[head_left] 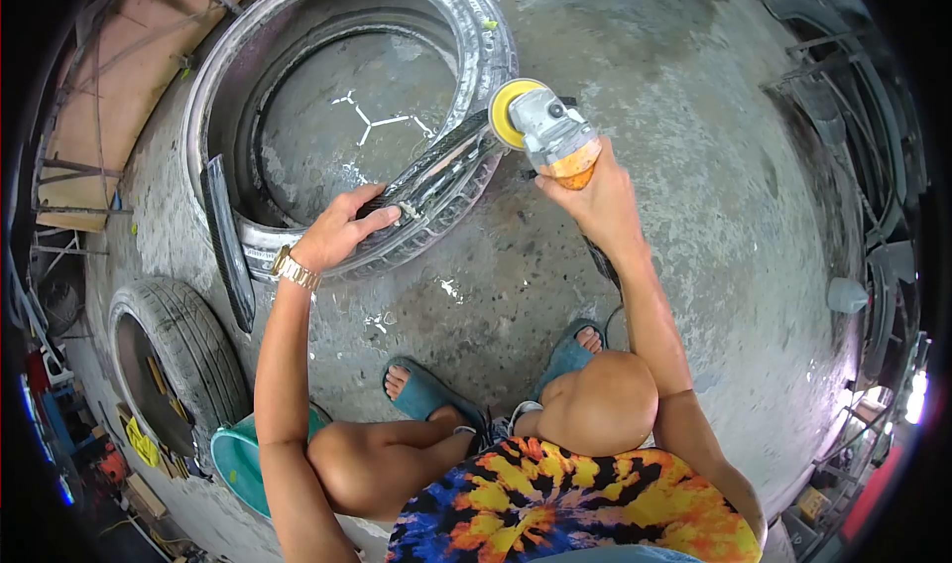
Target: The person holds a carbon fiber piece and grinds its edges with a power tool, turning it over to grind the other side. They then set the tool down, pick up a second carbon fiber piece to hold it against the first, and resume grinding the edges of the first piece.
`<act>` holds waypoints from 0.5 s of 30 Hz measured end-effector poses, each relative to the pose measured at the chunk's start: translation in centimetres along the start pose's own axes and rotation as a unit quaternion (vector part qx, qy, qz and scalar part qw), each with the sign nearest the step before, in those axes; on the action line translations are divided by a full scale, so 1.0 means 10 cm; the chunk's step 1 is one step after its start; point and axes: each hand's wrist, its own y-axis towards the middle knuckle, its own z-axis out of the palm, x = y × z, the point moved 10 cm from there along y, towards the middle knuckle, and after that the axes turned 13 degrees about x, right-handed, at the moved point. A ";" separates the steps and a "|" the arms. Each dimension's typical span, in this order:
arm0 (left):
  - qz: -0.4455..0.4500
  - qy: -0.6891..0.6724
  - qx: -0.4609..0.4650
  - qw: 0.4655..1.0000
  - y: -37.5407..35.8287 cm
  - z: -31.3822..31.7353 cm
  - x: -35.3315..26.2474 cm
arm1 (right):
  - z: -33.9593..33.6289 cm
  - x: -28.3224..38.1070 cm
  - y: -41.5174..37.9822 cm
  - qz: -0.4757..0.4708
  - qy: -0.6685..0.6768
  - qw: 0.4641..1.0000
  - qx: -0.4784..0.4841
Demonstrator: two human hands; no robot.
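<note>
A large dusty tire [198, 117] lies flat on the floor, and a long dark patterned strip [436, 171] rests across its near right edge. My left hand [347, 228], with a gold watch on the wrist, is closed around the lower left end of the strip, thumb on top. My right hand [600, 201] grips an angle grinder [555, 131] by its orange and grey body. The grinder's yellow disc [506, 114] is at the upper right end of the strip; whether they touch is unclear. A second dark strip [228, 241] leans on the tire's left side.
At the lower left, another tire [178, 355] stands upright beside a green basin [243, 459]. A yellow cloth [142, 442] lies near it. Dark curved parts on a rack [833, 87] line the right side. A translucent container [847, 295] sits on the right.
</note>
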 end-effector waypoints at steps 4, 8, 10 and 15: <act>-0.006 -0.005 -0.001 1.000 -0.01 0.00 0.00 | -0.23 -0.27 0.10 0.023 0.055 0.997 -0.046; -0.015 -0.008 0.000 1.000 -0.02 0.00 0.01 | -0.35 -0.31 0.03 0.010 0.072 0.994 -0.075; -0.016 -0.006 0.000 1.000 -0.01 0.01 0.02 | -0.28 -0.25 -0.01 0.028 0.037 0.998 -0.033; -0.020 -0.015 -0.001 1.000 -0.02 0.01 0.02 | -0.11 -0.03 -0.05 0.043 -0.023 0.999 0.018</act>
